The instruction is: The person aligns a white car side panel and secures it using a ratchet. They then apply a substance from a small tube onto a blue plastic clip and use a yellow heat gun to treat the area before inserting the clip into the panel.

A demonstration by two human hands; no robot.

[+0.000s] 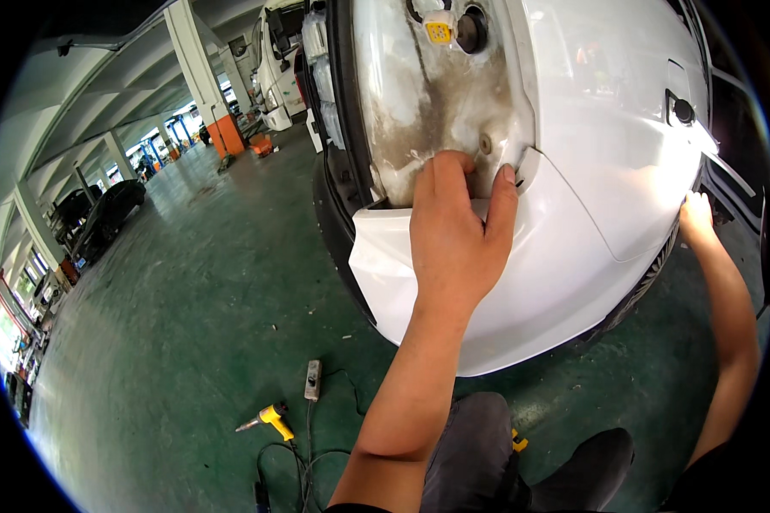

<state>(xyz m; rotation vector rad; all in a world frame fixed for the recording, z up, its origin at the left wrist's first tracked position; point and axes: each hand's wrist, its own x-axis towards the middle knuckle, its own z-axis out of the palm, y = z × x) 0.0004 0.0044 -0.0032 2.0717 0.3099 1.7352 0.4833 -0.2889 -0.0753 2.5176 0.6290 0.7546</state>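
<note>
A white car's rear corner fills the upper right, with its white bumper [385, 256] curving below an uncovered lamp recess [453, 103]. My left hand [462, 222] hooks its bent fingers over the bumper's upper edge inside the recess. Its thumb presses near the corner where the bumper meets the body panel. At the far right, my right hand [697, 214] is curled against the wheel arch edge [678, 229], above the tyre [646, 282]. Part of its fingers is hidden. Dirt streaks the recess, where a yellow connector [439, 32] hangs beside a round black grommet [471, 31].
On the green floor [188, 342] lie a yellow heat gun [274, 419], a grey power strip [313, 380] and looping cords. My knees [470, 436] are close under the bumper. An orange-based pillar [224, 132] and a dark car [109, 214] stand farther left.
</note>
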